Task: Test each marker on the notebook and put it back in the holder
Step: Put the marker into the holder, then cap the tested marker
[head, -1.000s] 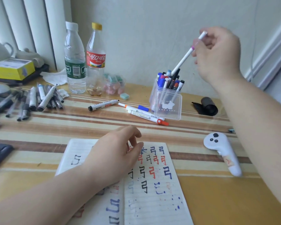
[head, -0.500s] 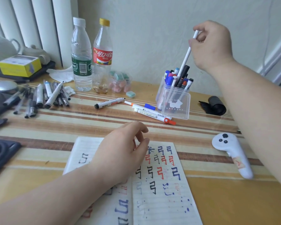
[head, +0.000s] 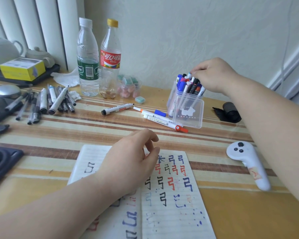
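The right hand (head: 214, 75) pinched the top end of a slim white marker (head: 190, 75) that stood among others in the clear, square plastic holder (head: 188, 114). The left hand (head: 128, 163) lay on the lined paper notebook (head: 171, 213) (its pages covered in inked marks), fingers loosely curled and holding nothing, on the glossy striped tabletop (head: 93, 133).

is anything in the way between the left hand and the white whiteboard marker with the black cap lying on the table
Nothing visible: only bare striped tabletop lies between the left hand and the black-capped white marker.
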### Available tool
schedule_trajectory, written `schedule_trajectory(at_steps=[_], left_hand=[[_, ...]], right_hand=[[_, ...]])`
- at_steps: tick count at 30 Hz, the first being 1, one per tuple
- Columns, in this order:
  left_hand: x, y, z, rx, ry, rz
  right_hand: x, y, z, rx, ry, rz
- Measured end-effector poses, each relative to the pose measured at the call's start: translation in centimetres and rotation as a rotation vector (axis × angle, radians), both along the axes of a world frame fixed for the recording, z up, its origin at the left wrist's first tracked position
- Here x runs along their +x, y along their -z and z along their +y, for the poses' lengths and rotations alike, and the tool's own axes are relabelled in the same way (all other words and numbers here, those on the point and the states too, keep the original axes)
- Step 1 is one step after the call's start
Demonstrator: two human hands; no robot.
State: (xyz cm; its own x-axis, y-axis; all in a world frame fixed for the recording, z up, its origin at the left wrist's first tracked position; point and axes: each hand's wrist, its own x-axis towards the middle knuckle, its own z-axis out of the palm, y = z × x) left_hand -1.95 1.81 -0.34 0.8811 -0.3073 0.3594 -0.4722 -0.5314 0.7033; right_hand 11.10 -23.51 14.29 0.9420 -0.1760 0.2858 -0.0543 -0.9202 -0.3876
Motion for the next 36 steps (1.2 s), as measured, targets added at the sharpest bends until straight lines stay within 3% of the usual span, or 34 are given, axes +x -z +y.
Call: schedule_trajectory(at_steps=[4, 8, 11, 13, 14, 15, 17, 18, 20, 25, 31, 34, 36], left_hand=[[-0.1, 0.0, 0.0, 0.008, 0.001, 0.005], [0.0, 0.1, 0.0, 0.005, 0.001, 0.005], [0.1, 0.1, 0.0, 0.009, 0.006, 0.012], [0.2, 0.2, 0.0, 0.004, 0.007, 0.011], [0.2, 0.2, 0.0, 0.005, 0.006, 0.008], [0.2, 0.2, 0.0, 0.004, 0.005, 0.007], [0.1, 0.2, -0.1, 0.001, -0.001, 0.006], [0.2, 0.2, -0.1, -0.001, -0.005, 0.002], [0.2, 0.2, -0.2, -0.008, -0.008, -0.007], [0.1, 0.2, -0.2, -0.02, -0.008, -0.019], [0.1, 0.3, -0.1, -0.028, -0.004, -0.015], [0.1, 0.2, 0.0, -0.052, 0.002, -0.047], [0.2, 0.2, 0.1, -0.082, 0.006, -0.083]], right_hand=[[0.3, 0.1, 0.0, -0.118, 0.021, 0.069], [1.0, 1.0, 0.2, -0.08, 0.018, 0.045], [-0.1, 1.3, 0.4, -0.168, 0.064, -0.288], [-1.8, 2.2, 2.0, -0.225, -0.079, -0.538], [-2.7, 2.9, 3.3, -0.248, -0.194, -0.552], [-3.6, 3.8, 4.8, -0.273, -0.306, -0.452], [-4.6, 6.1, 7.6, -0.383, -0.397, -0.062], [-4.9, 7.2, 8.7, -0.464, -0.382, 0.113], [-5.0, 8.7, 10.3, -0.6, -0.3, 0.273], [-4.7, 9.1, 12.0, -0.694, -0.152, 0.378], [-5.0, 8.6, 11.9, -0.674, -0.141, 0.472], [-6.5, 7.9, 11.1, -0.576, -0.174, 0.412], [-8.6, 7.5, 10.3, -0.495, -0.235, 0.272]])
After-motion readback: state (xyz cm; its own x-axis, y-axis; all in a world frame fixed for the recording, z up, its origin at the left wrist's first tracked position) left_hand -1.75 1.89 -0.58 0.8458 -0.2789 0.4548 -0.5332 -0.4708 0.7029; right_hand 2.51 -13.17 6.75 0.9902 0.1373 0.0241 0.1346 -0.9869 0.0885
